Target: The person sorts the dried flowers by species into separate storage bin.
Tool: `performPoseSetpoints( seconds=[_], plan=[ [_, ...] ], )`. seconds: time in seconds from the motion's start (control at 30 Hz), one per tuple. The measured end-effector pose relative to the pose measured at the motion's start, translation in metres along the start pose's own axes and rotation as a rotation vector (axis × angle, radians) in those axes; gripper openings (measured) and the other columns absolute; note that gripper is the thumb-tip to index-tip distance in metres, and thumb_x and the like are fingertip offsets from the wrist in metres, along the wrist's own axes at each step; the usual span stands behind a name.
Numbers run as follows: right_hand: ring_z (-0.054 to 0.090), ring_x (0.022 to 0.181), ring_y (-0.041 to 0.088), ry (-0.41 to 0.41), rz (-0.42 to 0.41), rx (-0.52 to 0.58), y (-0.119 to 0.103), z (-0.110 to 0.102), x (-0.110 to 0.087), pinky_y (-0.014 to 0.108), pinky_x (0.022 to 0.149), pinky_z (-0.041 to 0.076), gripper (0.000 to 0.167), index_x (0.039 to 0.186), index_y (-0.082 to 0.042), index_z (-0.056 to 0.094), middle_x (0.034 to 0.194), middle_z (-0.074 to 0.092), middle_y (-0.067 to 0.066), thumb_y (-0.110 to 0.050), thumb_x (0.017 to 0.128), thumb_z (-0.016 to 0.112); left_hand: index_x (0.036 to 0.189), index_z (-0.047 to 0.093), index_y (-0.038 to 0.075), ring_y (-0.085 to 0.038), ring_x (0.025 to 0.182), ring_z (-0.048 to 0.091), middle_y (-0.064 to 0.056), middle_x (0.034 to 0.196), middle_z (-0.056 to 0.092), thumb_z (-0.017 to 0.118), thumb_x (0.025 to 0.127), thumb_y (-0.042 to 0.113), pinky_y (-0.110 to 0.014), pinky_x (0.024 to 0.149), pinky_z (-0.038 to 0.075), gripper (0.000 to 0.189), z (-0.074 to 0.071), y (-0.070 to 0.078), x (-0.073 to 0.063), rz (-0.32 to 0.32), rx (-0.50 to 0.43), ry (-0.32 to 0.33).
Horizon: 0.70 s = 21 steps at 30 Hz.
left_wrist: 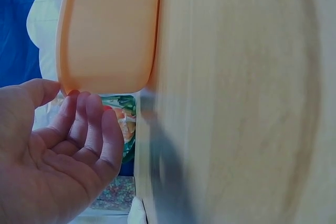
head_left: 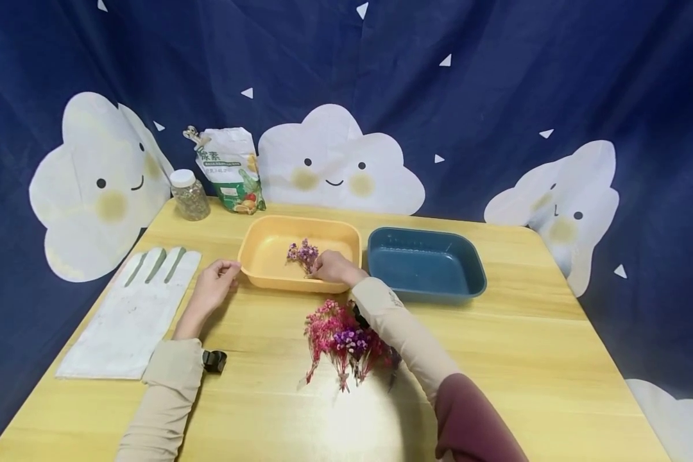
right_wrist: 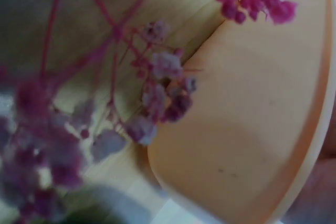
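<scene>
An orange plastic basin (head_left: pixel 300 282) stands near the middle of the table. My left hand (head_left: pixel 216 285) is at its left end; in the left wrist view the thumb and fingers of that hand (left_wrist: pixel 68 156) pinch the corner of the rim (left_wrist: pixel 62 72). Reaching inside the basin, my right hand (head_left: pixel 333 266) pinches the stem end of a small purple dried flower sprig (head_left: pixel 305 255). Its fingertips are partly hidden. Below the right forearm lies a pile of pink and purple dried flowers (head_left: pixel 346 337), which blurs the foreground of the right wrist view as blossoms (right_wrist: pixel 168 93).
A dark blue basin (head_left: pixel 427 263) sits just right of the orange one. At left lie white gloves (head_left: pixel 129 314) with green stripes. A jar with a white lid (head_left: pixel 189 196) and a clipped fertilizer bag (head_left: pixel 231 170) stand at the back left, before a blue cloud-print curtain (head_left: pixel 468 96).
</scene>
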State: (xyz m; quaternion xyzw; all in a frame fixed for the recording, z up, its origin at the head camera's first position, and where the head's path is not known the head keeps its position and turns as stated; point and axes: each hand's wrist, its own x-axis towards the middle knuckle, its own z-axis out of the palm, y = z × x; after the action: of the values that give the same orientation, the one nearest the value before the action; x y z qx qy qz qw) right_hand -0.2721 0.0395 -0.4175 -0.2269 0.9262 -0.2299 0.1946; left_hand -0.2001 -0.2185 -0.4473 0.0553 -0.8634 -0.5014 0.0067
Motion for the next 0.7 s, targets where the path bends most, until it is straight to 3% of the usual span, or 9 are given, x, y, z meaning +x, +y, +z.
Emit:
performPoseSetpoints(
  seconds=[0.23, 0.4, 0.53, 0.7],
  plan=[
    [0.062, 0.089, 0.019, 0.007, 0.020, -0.008, 0.001, -0.004, -0.004, 0.029, 0.085, 0.049, 0.015, 0.088, -0.006, 0.074, 0.099, 0.071, 0.006, -0.015, 0.092, 0.061, 0.120, 0.054, -0.008, -0.020, 0.082, 0.061, -0.024, 0.105, 0.059, 0.042, 0.102, 0.028, -0.019, 0.069, 0.052, 0.042, 0.002, 0.001, 0.000, 0.001, 0.001, -0.011],
    [0.061, 0.101, 0.023, 0.067, 0.011, 0.024, 0.002, -0.014, -0.014, 0.034, 0.093, 0.048, 0.016, 0.098, -0.006, 0.072, 0.108, 0.069, 0.008, -0.019, 0.090, 0.065, 0.121, 0.053, -0.008, -0.021, 0.083, 0.061, -0.024, 0.104, 0.058, 0.042, 0.102, 0.028, -0.019, 0.069, 0.052, 0.043, 0.000, 0.004, -0.001, 0.014, -0.004, -0.018],
    [0.062, 0.095, 0.022, 0.089, 0.003, 0.113, 0.001, -0.024, -0.029, 0.033, 0.087, 0.050, 0.020, 0.105, -0.005, 0.068, 0.108, 0.067, 0.009, -0.019, 0.092, 0.064, 0.122, 0.052, -0.009, -0.021, 0.083, 0.061, -0.024, 0.105, 0.058, 0.041, 0.102, 0.029, -0.019, 0.070, 0.052, 0.044, -0.001, 0.007, -0.002, 0.012, -0.006, -0.024],
    [0.061, 0.079, 0.018, 0.143, -0.043, 0.179, 0.001, -0.033, -0.057, 0.029, 0.073, 0.051, 0.022, 0.107, -0.005, 0.068, 0.096, 0.067, 0.006, -0.021, 0.092, 0.063, 0.122, 0.053, -0.009, -0.020, 0.083, 0.060, -0.025, 0.105, 0.057, 0.042, 0.102, 0.029, -0.022, 0.072, 0.054, 0.044, -0.002, 0.006, -0.002, 0.005, -0.014, -0.017]
  ],
)
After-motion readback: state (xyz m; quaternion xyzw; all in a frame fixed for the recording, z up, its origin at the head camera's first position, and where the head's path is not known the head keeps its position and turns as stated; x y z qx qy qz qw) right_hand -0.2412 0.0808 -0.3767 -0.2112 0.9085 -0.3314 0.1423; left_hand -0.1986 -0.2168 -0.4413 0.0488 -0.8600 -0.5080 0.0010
